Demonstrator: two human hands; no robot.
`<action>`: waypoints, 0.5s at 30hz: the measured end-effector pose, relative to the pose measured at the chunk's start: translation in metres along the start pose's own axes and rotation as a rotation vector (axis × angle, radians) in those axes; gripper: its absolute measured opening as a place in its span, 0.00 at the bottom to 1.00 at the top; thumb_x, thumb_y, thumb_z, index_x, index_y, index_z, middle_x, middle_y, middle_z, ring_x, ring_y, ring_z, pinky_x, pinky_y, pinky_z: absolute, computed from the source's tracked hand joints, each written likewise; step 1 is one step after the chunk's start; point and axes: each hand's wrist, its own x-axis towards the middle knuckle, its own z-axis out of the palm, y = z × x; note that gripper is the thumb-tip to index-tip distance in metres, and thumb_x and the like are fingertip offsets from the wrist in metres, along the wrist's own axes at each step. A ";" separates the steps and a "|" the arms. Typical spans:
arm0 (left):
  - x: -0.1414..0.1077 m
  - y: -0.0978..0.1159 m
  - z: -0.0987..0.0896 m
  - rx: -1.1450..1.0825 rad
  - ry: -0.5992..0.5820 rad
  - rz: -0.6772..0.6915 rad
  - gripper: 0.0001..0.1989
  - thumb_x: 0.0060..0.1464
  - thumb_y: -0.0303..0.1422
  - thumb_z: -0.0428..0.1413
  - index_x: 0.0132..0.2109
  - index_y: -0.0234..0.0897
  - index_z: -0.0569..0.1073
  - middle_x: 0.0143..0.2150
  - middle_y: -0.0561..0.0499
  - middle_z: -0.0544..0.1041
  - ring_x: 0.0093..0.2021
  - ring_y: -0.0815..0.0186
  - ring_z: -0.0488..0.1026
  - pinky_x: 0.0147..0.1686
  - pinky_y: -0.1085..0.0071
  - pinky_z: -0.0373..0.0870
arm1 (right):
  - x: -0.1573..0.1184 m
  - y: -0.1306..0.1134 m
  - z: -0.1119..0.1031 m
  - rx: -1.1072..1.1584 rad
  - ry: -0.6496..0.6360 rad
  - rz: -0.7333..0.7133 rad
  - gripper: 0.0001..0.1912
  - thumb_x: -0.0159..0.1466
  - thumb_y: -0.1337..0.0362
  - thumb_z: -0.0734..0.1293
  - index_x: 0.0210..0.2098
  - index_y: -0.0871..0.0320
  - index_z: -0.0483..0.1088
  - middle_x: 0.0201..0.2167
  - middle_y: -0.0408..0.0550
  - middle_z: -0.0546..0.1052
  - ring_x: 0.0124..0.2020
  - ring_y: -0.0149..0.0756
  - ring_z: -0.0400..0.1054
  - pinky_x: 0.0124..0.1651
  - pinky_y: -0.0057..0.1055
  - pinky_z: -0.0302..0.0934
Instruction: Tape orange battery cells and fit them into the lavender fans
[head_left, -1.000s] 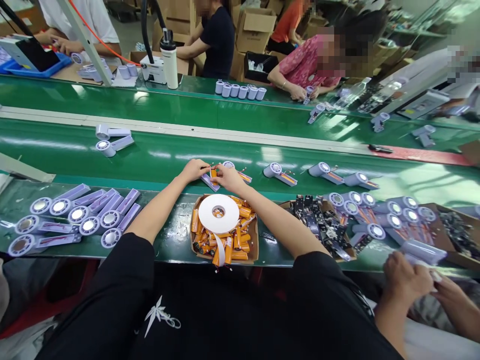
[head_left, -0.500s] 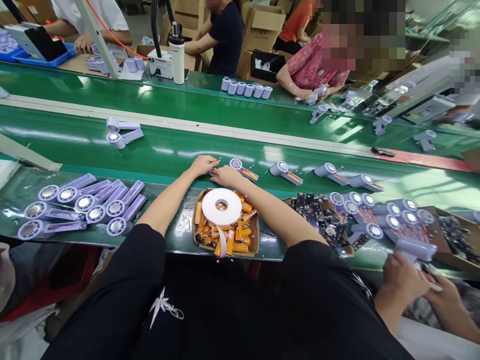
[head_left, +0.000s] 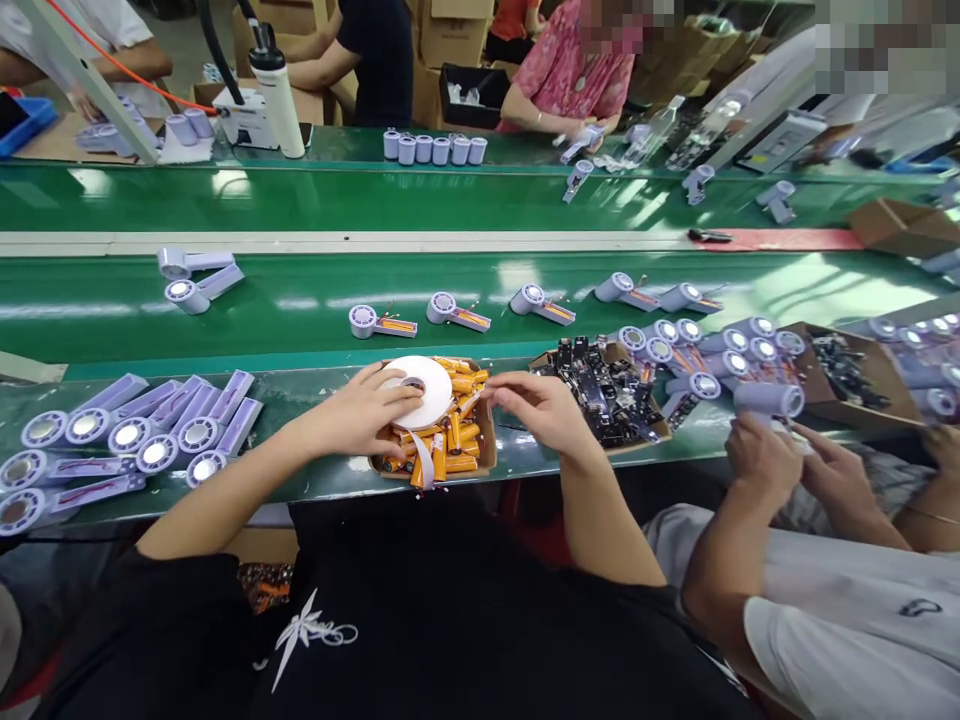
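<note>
My left hand (head_left: 373, 405) lies spread over the left part of a white tape roll (head_left: 433, 395), its fingers apart. The roll rests on orange battery cells (head_left: 463, 436) in a cardboard box (head_left: 489, 450), a tape end hanging down its front. At the box's right edge my right hand (head_left: 534, 402) has thumb and forefinger pinched at a cell's end; what they hold is too small to make out. Beyond the box, a lilac fan body (head_left: 363, 320) with an orange cell in its handle lies on the green belt (head_left: 300, 335).
Lilac fan bodies (head_left: 157, 452) are piled at the left. A box of black circuit boards (head_left: 592, 390) stands right of my right hand. Further right, a co-worker's hands (head_left: 765, 455) hold a fan body. More fan bodies lie along the belt.
Both hands have come back from the fan body on the belt to the battery box, the left onto the tape roll, the right to the box's right edge. The view has shifted.
</note>
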 end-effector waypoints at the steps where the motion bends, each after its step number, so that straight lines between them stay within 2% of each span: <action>1: -0.005 0.009 0.000 0.015 -0.034 -0.024 0.31 0.65 0.44 0.66 0.71 0.44 0.73 0.70 0.42 0.78 0.74 0.43 0.66 0.76 0.42 0.57 | -0.006 -0.004 0.004 -0.030 -0.035 0.046 0.21 0.68 0.45 0.74 0.46 0.55 0.84 0.37 0.51 0.89 0.33 0.41 0.83 0.39 0.35 0.78; 3: -0.012 0.018 0.000 0.015 -0.038 -0.091 0.25 0.68 0.34 0.61 0.70 0.44 0.74 0.69 0.43 0.79 0.72 0.45 0.67 0.73 0.42 0.64 | -0.012 -0.014 0.013 -0.104 -0.119 0.137 0.21 0.67 0.45 0.75 0.44 0.57 0.84 0.32 0.48 0.87 0.27 0.38 0.80 0.32 0.32 0.73; 4: -0.015 0.021 0.000 0.008 -0.002 -0.116 0.23 0.69 0.33 0.60 0.68 0.43 0.74 0.68 0.43 0.80 0.71 0.45 0.68 0.70 0.43 0.68 | -0.014 -0.019 0.019 -0.133 -0.167 0.170 0.21 0.66 0.45 0.75 0.44 0.57 0.84 0.30 0.47 0.86 0.24 0.36 0.78 0.30 0.30 0.70; 6: -0.021 0.029 0.000 0.010 0.154 -0.145 0.23 0.69 0.33 0.61 0.68 0.42 0.73 0.66 0.41 0.80 0.71 0.44 0.67 0.68 0.42 0.71 | -0.020 -0.028 0.037 -0.149 -0.260 0.183 0.22 0.65 0.45 0.77 0.45 0.58 0.84 0.28 0.45 0.85 0.22 0.33 0.75 0.28 0.28 0.66; 8: -0.027 0.043 -0.001 0.044 0.357 -0.150 0.29 0.67 0.35 0.64 0.72 0.42 0.69 0.63 0.40 0.81 0.71 0.42 0.67 0.70 0.37 0.68 | -0.030 -0.033 0.063 -0.128 -0.331 0.110 0.20 0.67 0.47 0.76 0.44 0.58 0.84 0.27 0.44 0.84 0.23 0.32 0.73 0.29 0.27 0.63; 10: -0.033 0.059 -0.005 0.080 0.490 -0.130 0.37 0.65 0.35 0.67 0.76 0.45 0.64 0.61 0.41 0.82 0.69 0.44 0.70 0.73 0.33 0.63 | -0.043 -0.034 0.093 -0.132 -0.429 -0.016 0.16 0.72 0.52 0.73 0.37 0.58 0.83 0.25 0.44 0.82 0.25 0.31 0.73 0.32 0.27 0.62; 12: -0.039 0.070 -0.011 0.100 0.528 -0.116 0.39 0.65 0.30 0.66 0.77 0.46 0.61 0.62 0.42 0.82 0.66 0.47 0.74 0.74 0.33 0.61 | -0.052 -0.033 0.114 -0.209 -0.564 -0.130 0.21 0.76 0.56 0.70 0.29 0.58 0.81 0.23 0.45 0.81 0.25 0.31 0.72 0.32 0.28 0.58; 13: -0.043 0.072 -0.014 0.106 0.527 -0.121 0.38 0.64 0.28 0.65 0.77 0.46 0.62 0.62 0.42 0.82 0.66 0.48 0.74 0.74 0.34 0.62 | -0.054 -0.032 0.119 -0.263 -0.646 -0.165 0.21 0.77 0.57 0.69 0.29 0.58 0.81 0.23 0.45 0.80 0.25 0.31 0.71 0.31 0.28 0.56; 15: -0.052 0.073 -0.018 0.127 0.530 -0.154 0.34 0.63 0.25 0.64 0.73 0.45 0.67 0.61 0.42 0.82 0.67 0.48 0.72 0.71 0.38 0.67 | -0.051 -0.031 0.115 -0.338 -0.794 -0.191 0.17 0.74 0.53 0.73 0.34 0.57 0.84 0.24 0.45 0.82 0.25 0.32 0.72 0.30 0.29 0.54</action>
